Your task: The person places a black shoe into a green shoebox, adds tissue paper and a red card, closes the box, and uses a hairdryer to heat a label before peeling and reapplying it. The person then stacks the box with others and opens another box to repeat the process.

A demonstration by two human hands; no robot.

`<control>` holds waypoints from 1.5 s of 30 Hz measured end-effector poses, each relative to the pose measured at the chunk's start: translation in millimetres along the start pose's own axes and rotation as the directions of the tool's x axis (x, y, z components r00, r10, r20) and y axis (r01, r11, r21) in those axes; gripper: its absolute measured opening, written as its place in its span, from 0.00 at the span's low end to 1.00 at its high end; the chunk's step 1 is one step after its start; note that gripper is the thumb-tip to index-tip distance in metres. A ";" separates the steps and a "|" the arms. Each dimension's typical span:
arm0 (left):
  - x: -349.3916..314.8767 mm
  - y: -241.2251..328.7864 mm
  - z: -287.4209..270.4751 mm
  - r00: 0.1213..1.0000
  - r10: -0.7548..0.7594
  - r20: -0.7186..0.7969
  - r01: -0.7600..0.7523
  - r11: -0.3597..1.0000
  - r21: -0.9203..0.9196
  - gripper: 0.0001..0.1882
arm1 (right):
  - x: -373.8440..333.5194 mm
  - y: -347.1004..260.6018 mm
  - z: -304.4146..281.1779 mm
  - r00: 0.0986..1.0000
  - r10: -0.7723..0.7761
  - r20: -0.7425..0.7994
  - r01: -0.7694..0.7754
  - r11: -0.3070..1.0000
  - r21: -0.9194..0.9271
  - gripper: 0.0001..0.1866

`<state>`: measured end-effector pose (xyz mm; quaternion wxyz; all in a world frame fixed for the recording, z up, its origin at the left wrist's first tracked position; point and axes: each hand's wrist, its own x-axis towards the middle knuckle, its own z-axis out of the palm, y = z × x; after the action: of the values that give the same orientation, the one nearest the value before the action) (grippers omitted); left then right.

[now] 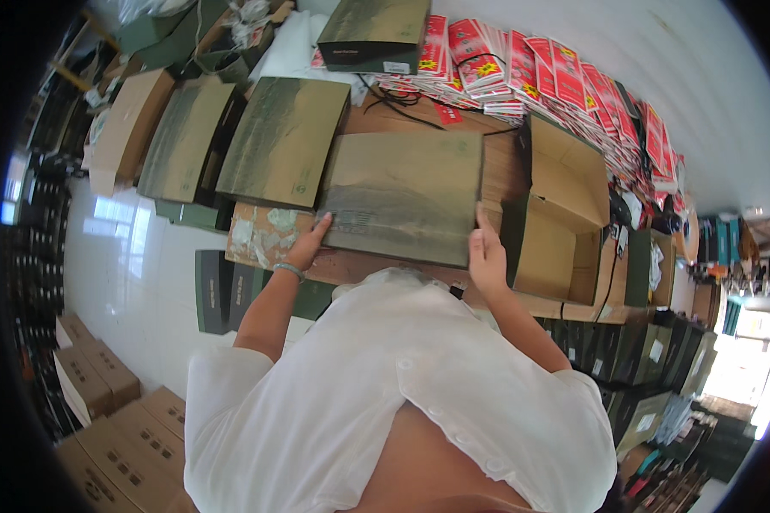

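Note:
A closed olive-green shoebox [402,188] with a darker mountain-like print lies in front of me at the table's near edge. My left hand [310,244] grips its near left corner, thumb along the top edge. Against the right side, near the front corner, my right hand [488,256] is closed on the same box. Whether the box rests fully on the table or is slightly raised, I cannot tell. Just right of it stands an open shoebox [565,244], lid tipped back, brown inside showing. Another closed shoebox [284,141] sits close on the left.
Further left are a stacked shoebox [188,141] and a plain brown carton [128,128]. Red printed packets [488,64] are heaped along the back, beside black cables [398,96] and a shoebox [375,34]. Brown cartons [128,453] stand on the floor at lower left.

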<state>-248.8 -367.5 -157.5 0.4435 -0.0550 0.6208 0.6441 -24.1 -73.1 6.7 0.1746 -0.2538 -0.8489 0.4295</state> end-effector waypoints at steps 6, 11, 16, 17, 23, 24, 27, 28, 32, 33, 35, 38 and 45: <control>19.1 -17.2 -20.9 0.963 0.046 -0.266 0.104 0.846 0.524 0.35 | 15.0 -95.8 24.7 0.923 -0.382 0.050 0.382 0.890 -0.250 0.34; 20.5 -141.7 -44.1 0.845 0.467 -0.260 -0.255 0.780 0.571 0.26 | 42.9 -137.1 91.9 0.807 -0.545 0.228 0.587 0.783 -0.206 0.31; 9.2 -150.6 -21.0 0.984 0.009 0.181 -0.158 0.529 0.834 0.24 | 43.0 -144.5 100.9 0.824 -0.487 0.289 0.555 0.795 -0.244 0.33; 9.2 -149.0 -18.6 0.973 0.007 0.232 -0.207 0.481 0.852 0.24 | 42.7 -137.3 84.6 0.807 -0.497 0.319 0.562 0.812 -0.155 0.32; -14.7 -103.4 78.7 0.968 0.069 0.241 -0.241 0.525 0.816 0.21 | 70.3 1.3 -64.6 0.996 0.086 -0.015 -0.086 0.996 0.000 0.27; -34.7 -82.9 117.7 0.984 0.037 0.173 -0.160 0.602 0.782 0.21 | 84.4 41.8 -97.2 0.993 -0.008 -0.117 0.004 1.000 -0.031 0.26; -50.8 -59.5 221.6 0.980 -0.072 0.183 -0.067 0.752 0.655 0.22 | 117.5 220.4 -193.3 0.883 0.083 -0.462 -0.323 0.821 -0.470 0.26; -48.2 -59.8 251.3 0.964 -0.098 0.247 -0.075 0.790 0.608 0.23 | 123.1 290.7 -227.6 0.794 0.058 -0.605 -0.505 0.618 -0.603 0.27; -40.2 -89.4 346.8 0.953 -0.071 0.295 -0.170 0.682 0.712 0.36 | 135.4 364.8 -324.8 0.787 0.262 -0.559 -0.492 0.812 -0.312 0.40; -50.4 -83.8 376.8 0.955 -0.115 0.273 -0.119 0.695 0.709 0.40 | 137.9 383.7 -331.5 0.788 0.322 -0.525 -0.504 0.828 -0.248 0.38; -72.0 -64.5 419.2 0.936 -0.230 0.265 -0.031 0.698 0.715 0.48 | 144.6 408.6 -336.3 0.810 0.439 -0.389 -0.534 0.826 -0.180 0.33; -63.5 -95.1 419.6 0.950 -0.225 0.219 0.015 0.729 0.685 0.42 | 151.0 421.0 -335.7 0.813 0.552 -0.188 -0.581 0.790 -0.197 0.30; -48.8 -180.2 330.9 0.967 0.169 -0.189 -0.061 0.879 0.473 0.24 | 87.6 336.0 -292.7 0.953 0.293 -0.082 -0.274 0.943 0.188 0.26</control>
<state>54.5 -140.8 -188.7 0.3314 0.0171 0.8047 0.4922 149.9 334.1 -94.4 0.1784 -0.3803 -0.7519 0.5081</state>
